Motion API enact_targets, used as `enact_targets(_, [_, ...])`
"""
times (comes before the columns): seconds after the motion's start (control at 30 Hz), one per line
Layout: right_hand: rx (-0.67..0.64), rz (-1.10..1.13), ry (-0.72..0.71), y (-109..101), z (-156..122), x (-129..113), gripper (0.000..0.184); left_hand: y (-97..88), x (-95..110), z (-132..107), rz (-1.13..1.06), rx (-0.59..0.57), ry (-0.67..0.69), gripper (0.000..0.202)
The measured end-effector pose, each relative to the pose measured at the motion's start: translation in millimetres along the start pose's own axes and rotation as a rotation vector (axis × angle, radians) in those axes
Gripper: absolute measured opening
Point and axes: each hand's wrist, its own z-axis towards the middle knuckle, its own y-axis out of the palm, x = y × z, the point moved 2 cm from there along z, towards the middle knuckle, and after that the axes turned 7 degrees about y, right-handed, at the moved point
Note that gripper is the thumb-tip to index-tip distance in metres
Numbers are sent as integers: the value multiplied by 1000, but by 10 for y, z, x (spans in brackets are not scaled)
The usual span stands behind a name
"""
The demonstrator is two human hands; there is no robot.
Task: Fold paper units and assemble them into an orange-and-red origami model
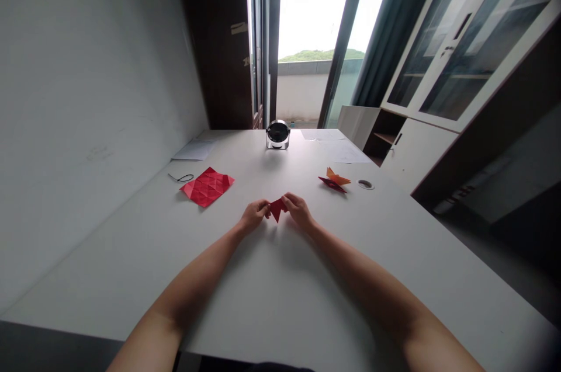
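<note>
Between my two hands is a small folded piece of red paper (277, 208), with one pointed corner hanging toward me. My left hand (256, 214) pinches its left side, and my right hand (298, 209) pinches its right side. Both hands are just above the middle of the white table (272, 278). Off to the left lies a creased sheet of red paper (207, 187), spread out with a grid of fold lines. On the right are an orange folded paper piece (337, 177) and a dark red folded paper piece (333, 185), touching or overlapping.
A roll of white tape (365, 184) lies right of the folded pieces. A black cord loop (182, 178) is beside the creased sheet. At the far edge stands a round black device (277, 134) on a metal stand. White papers (193, 150) lie along the left wall.
</note>
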Motion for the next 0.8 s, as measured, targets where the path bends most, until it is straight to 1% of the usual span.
enact_targets(0.1, [-52,68,20,20,-5,-25,44,-2,-19,10,-60,10,-6,28])
enact_targets(0.2, [-139,120,47,54,-16,-34,42,-15,-29,27,-139,21,-21,29])
enact_targets(0.33, [-219,127,57,87,-31,-24,39,-43,-31,47,-180,33,-45,32])
enact_targets(0.47, [-209,117,59,109,-20,37,34,-52,-21,49,-209,26,-58,33])
enact_targets(0.6, [-157,95,35,126,-5,96,23,-40,-6,46,-242,17,-61,34])
enact_targets(0.7, [-127,75,15,123,-16,83,17,-34,19,45,-251,17,-69,36])
enact_targets(0.8, [-139,95,3,118,-38,48,16,-33,44,44,-247,14,-73,40])
